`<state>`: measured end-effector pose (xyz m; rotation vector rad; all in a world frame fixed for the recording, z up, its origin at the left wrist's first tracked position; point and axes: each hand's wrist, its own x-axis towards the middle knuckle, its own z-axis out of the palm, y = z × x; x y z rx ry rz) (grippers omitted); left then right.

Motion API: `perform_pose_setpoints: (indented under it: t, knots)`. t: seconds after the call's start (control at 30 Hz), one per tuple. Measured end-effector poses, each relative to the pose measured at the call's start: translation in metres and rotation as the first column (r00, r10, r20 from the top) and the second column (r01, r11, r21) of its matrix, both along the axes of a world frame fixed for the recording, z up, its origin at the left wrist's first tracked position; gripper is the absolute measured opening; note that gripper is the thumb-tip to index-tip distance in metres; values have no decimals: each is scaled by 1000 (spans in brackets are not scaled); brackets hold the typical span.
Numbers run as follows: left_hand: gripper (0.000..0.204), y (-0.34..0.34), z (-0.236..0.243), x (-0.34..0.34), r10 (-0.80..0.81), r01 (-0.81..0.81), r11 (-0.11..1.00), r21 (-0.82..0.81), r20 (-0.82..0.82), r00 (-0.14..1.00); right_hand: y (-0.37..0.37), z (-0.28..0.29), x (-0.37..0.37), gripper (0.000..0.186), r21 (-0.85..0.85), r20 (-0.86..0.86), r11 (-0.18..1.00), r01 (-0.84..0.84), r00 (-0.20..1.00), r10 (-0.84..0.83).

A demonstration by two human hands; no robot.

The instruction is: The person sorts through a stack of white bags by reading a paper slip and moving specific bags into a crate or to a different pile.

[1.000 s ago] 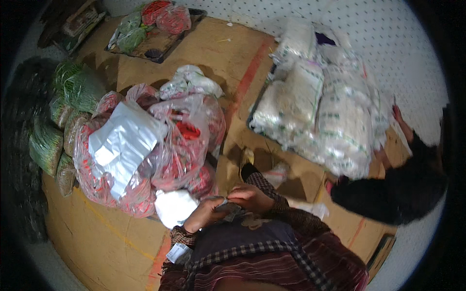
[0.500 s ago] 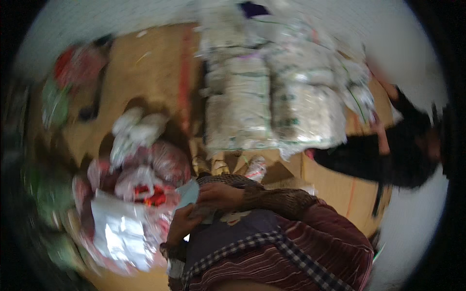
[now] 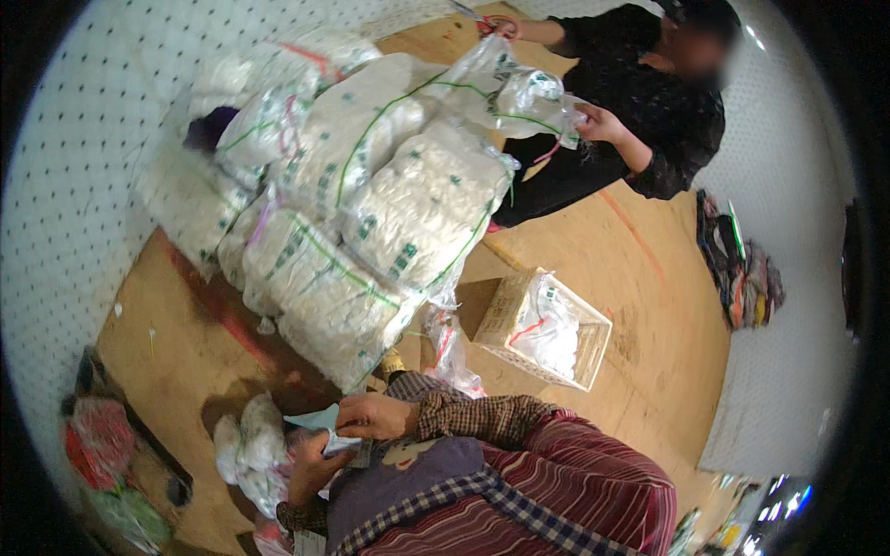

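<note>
In front of my apron, my left hand (image 3: 311, 466) is closed on a thin pale blue-white sheet (image 3: 315, 420); I cannot tell whether it is paper or plastic. My right hand (image 3: 378, 416) bends over the same sheet from the other side, fingers closed at its edge. A small whitish piece shows beneath the right fingers, too blurred to name. Just left of my hands lie white plastic bags (image 3: 255, 435), knotted and filled.
Large clear bags of pale goods (image 3: 320, 301) with green ties are piled ahead. A co-worker in black (image 3: 593, 102) holds red-handled scissors (image 3: 496, 23) and a clear bag's end. A cream crate (image 3: 547, 329) holds white plastic. Red (image 3: 100, 440) and green bags lie far left.
My view has swung to the right: the bag pile now sits further left, and the crate and more of the co-worker show. Both my hands still hold the sheet.
</note>
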<state>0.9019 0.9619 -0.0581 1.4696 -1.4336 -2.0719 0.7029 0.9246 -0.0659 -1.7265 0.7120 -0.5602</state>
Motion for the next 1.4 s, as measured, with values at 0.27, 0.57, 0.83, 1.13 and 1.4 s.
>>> perform_pose_setpoints:
  t: [0.27, 0.57, 0.83, 1.13, 1.4]
  knots:
    - [26, -94, 19, -49, -242, 255, 942, -218, 85, 967, -96, 15, -100, 25, -209, 90, 851, 482, 876, -475]
    - [31, -140, 27, -89, -73, 73, 997, 14, 19, 997, -382, 193, -316, 20, -882, 327, -75, 465, 491, -807]
    - [31, -153, 26, -46, 78, -86, 996, 36, 176, 981, -425, 88, -276, 17, -451, 308, 296, 842, 458, -834]
    - [34, -183, 16, 54, 225, -236, 969, 71, 142, 964, -225, -134, -89, 26, -107, -678, 796, 595, 542, -497]
    - [31, -248, -41, 187, 172, -176, 963, 203, 37, 984, -141, -175, 66, 76, -89, -926, 843, 530, 268, -266]
